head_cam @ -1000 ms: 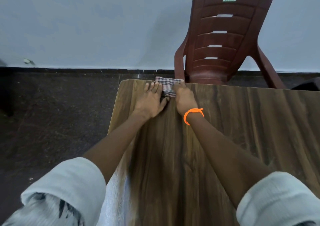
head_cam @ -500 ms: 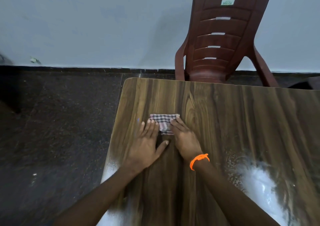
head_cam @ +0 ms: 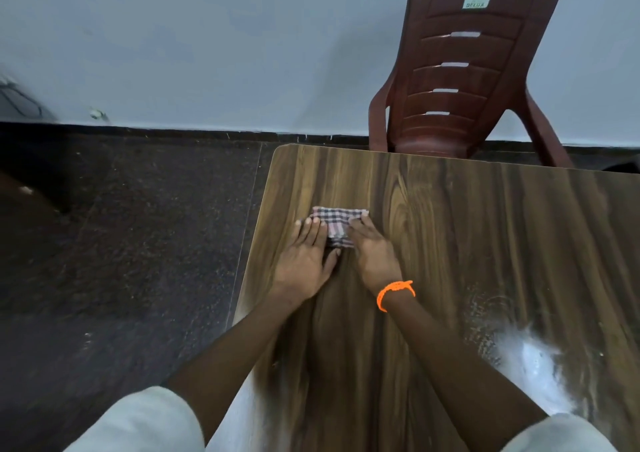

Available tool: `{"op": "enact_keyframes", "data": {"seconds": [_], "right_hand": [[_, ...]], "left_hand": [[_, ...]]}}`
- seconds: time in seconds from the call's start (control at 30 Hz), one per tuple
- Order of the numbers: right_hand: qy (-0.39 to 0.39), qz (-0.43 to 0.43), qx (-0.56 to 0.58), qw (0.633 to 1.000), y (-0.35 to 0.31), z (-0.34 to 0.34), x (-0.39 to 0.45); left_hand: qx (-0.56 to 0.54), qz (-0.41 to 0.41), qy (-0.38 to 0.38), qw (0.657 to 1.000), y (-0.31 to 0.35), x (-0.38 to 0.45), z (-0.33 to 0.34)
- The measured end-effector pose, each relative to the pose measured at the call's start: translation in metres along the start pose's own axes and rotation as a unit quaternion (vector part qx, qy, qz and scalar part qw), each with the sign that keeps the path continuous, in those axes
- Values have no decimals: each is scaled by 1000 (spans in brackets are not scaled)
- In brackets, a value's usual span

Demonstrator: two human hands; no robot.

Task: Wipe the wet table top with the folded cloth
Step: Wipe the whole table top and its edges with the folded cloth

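Nearest the near edge of the table (head_cam: pixel 450 278), toward its right side, a pale wet patch (head_cam: pixel 530 365) shines on the wood grain, with a fainter sheen along the near left edge. Farther in, both hands press flat on the folded cloth (head_cam: pixel 337 224), which lies near the left edge, somewhat short of the far left corner. The left hand (head_cam: pixel 304 261) has its fingers stretched out and close together, palm down on the cloth's left part; the right hand (head_cam: pixel 374 254), with an orange band (head_cam: pixel 394 294) at the wrist, lies the same way on its right part. Neither hand pinches or grips; they pin the cloth by pressure alone. The cloth looks light, soft and limp, likely to bunch or unfold if pushed from one corner, so flat palms spread over the folds seem the best hold. No containers are in view. Beyond the far edge stands a plastic chair (head_cam: pixel 464 70).
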State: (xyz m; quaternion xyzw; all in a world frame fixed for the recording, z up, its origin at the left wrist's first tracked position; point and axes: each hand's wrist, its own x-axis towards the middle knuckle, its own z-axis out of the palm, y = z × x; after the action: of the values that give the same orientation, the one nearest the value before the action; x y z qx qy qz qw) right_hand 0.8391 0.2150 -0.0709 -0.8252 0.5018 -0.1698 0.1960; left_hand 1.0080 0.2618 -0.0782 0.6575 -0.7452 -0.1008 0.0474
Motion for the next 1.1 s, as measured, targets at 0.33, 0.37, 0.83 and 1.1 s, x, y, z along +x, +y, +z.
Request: {"op": "enact_keyframes", "data": {"seconds": [0.33, 0.37, 0.83, 1.1], "right_hand": [[-26, -16, -4, 1000, -5, -8, -130], [-28, -8, -8, 1000, 0, -12, -134], [-23, -13, -11, 1000, -45, 4, -107], [-71, -63, -30, 995, -49, -6, -200]], "left_hand": [[-32, -15, -19, 999, 60, -121, 36], [-33, -14, -24, 999, 69, -117, 36], [-7, -24, -16, 1000, 29, -109, 10], [-47, -53, -33, 997, 73, -203, 39]]}}
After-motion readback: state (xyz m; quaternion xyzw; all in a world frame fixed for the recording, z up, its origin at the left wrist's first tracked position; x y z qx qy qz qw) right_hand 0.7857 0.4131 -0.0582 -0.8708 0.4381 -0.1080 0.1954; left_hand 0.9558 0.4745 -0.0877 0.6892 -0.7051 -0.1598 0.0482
